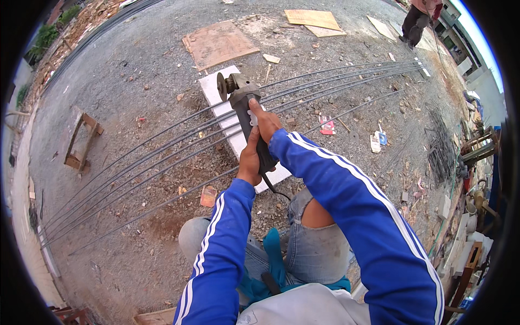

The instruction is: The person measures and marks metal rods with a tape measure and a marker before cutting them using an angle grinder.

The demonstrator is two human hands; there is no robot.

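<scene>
Both my hands are closed round the dark body of an angle grinder point(244, 111), held over a white slab on the ground. My left hand point(249, 161) wraps the rear of the body, nearer to me. Farther forward, my right hand point(263, 122) grips it just behind the gear head. The grinder's disc point(221, 86) points to the left, above the far part of the white slab point(219, 81). Beneath the tool, several long steel rebars point(157, 142) lie across the slab. A black cord point(275, 190) runs from the grinder's rear end toward my knees.
Wooden boards point(222, 44) lie on the gravel ahead. A small wooden frame point(82, 142) stands at the left. At the far right is another person point(416, 24) near the bars' ends. Thin wires point(441, 149) and scrap pile up along the right edge.
</scene>
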